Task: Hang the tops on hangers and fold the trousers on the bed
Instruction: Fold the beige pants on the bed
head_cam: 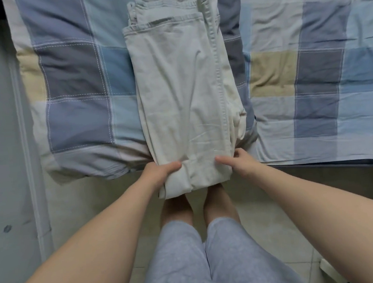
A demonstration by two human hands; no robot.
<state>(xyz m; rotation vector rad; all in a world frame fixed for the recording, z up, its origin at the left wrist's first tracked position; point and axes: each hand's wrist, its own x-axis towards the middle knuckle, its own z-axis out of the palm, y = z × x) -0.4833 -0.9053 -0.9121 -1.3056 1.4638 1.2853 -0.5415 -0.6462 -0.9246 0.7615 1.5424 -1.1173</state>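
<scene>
Step in hand: trousers fold. Trousers (184,92) laid lengthwise on bed (321,75), near end overhanging edge. Near end clamped by left grip (161,170) and right grip (238,161), thumbs on top. Next move, as judged: near end lifted, carried toward far end, edges kept aligned.

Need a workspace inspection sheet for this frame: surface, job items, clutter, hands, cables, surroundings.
Surface: bed with a checked blue, grey and beige cover; matching pillow at left.
Job's things: pale trousers folded lengthwise, lying on the pillow's right part, near end hanging over the bed edge; no tops or hangers in view.
Clutter: nothing seen.
Grippers: left hand grips the trousers' near end on its left side; right hand pinches its right side.
Cables: nothing seen.
Surroundings: tiled floor; pale panel at left.
</scene>
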